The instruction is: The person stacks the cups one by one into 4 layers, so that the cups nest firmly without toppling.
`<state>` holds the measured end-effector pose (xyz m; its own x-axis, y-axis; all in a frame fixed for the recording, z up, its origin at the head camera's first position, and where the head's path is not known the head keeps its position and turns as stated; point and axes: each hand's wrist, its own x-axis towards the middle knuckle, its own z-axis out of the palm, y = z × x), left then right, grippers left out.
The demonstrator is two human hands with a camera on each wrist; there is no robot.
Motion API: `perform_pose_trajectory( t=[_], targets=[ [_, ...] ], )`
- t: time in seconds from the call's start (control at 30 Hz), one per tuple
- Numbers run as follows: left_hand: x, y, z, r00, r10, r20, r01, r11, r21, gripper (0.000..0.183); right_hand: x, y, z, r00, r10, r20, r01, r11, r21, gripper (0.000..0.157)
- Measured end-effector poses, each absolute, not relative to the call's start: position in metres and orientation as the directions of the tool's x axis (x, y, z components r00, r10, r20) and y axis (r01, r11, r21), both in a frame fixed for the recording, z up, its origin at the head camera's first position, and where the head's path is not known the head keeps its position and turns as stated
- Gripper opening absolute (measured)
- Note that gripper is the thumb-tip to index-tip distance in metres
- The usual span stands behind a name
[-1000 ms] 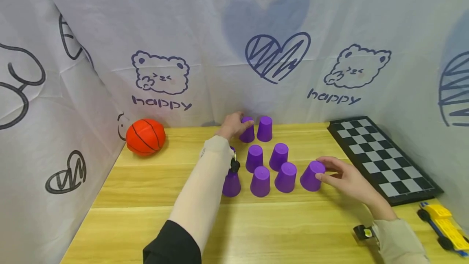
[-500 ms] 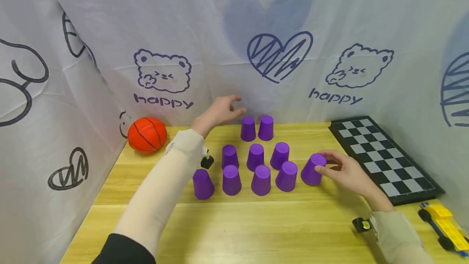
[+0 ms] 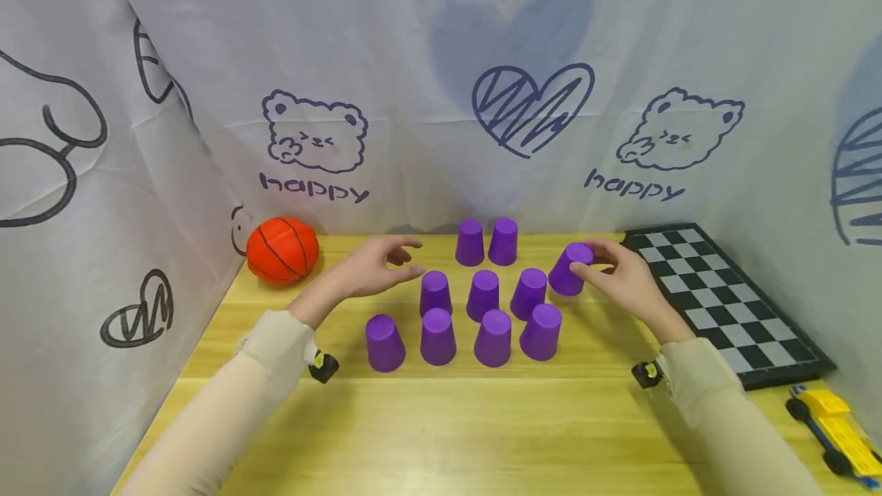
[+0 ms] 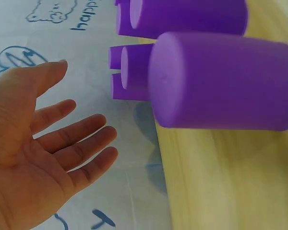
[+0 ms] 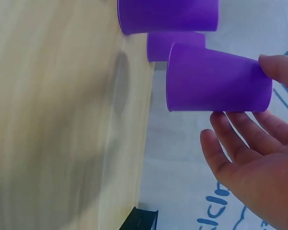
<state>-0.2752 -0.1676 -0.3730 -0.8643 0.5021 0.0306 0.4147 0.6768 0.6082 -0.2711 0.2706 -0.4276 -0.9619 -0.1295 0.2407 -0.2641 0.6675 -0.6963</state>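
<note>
Purple plastic cups stand upside down on the wooden table in rows: several in the front row (image 3: 492, 339), three in the middle row (image 3: 484, 297), two at the back (image 3: 504, 242). My right hand (image 3: 625, 282) pinches one more purple cup (image 3: 569, 271) near its closed end, thumb on one side and fingers on the other. That cup is raised off the table at the right of the rows, slightly tilted. My left hand (image 3: 375, 266) hovers left of the middle row, holding nothing; its fingers (image 4: 81, 151) are spread and loosely bent in the left wrist view.
An orange-red toy basketball (image 3: 282, 251) sits at the back left. A black-and-white checkerboard (image 3: 723, 297) lies along the right side, with a yellow toy vehicle (image 3: 837, 427) in front of it. A printed cloth (image 3: 420, 144) hangs behind the table (image 3: 441, 427).
My left hand let go of a back cup, lifted, and drew back to the left and toward me. My right hand lifted the cup from the front row's right end and carried it farther back.
</note>
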Motion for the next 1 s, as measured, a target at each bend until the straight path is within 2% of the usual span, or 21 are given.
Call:
perform_pose_trajectory(
  t=[0.27,0.43,1.0],
  targets=[
    [-0.226,-0.203,-0.396,-0.88,0.466,0.089,0.394,0.613,0.684,0.058,-0.309,0.259,-0.425,-0.976,-0.108,0.188,-0.211,0.672,-0.71,0.06],
    [-0.205,-0.216,-0.414,-0.898,0.431,0.092,0.356,0.586,0.728,0.059,-0.33,0.25,-0.427,-0.977,-0.113,0.179,-0.209,0.648,-0.732,0.057],
    [-0.191,-0.229,-0.455,-0.908,0.405,0.108,0.333,0.54,0.773,0.062,-0.358,0.236,-0.443,-0.981,-0.103,0.163,-0.191,0.619,-0.762,0.054]
  ],
)
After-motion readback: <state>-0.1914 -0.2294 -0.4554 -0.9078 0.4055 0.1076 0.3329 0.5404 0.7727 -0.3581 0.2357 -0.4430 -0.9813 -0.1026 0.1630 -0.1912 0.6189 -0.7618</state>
